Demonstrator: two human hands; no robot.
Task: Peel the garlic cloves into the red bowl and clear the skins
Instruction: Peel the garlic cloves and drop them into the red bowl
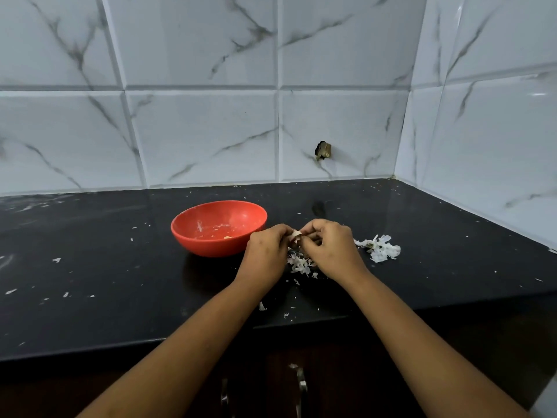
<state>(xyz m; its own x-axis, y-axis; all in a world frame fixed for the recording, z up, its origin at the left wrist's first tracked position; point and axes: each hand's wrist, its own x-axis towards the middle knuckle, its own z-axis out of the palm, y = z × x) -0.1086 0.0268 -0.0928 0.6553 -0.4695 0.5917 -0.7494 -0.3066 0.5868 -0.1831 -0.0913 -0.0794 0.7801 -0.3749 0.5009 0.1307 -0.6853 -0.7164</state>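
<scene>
A red bowl (219,227) stands on the black counter, with pale bits lying at its bottom. Just right of it, my left hand (266,251) and my right hand (328,248) meet above the counter. Both pinch a garlic clove (296,235) between their fingertips, and a flap of pale skin sticks up from it. White garlic skins (300,263) lie in a heap under my hands. A second heap of skins (380,248) lies further right.
Small skin flakes are scattered over the black counter (120,282), some near its front edge. Marbled wall tiles close the back and right side, with a dark broken hole (323,150) in one tile. Cabinet handles (301,384) show below the counter edge.
</scene>
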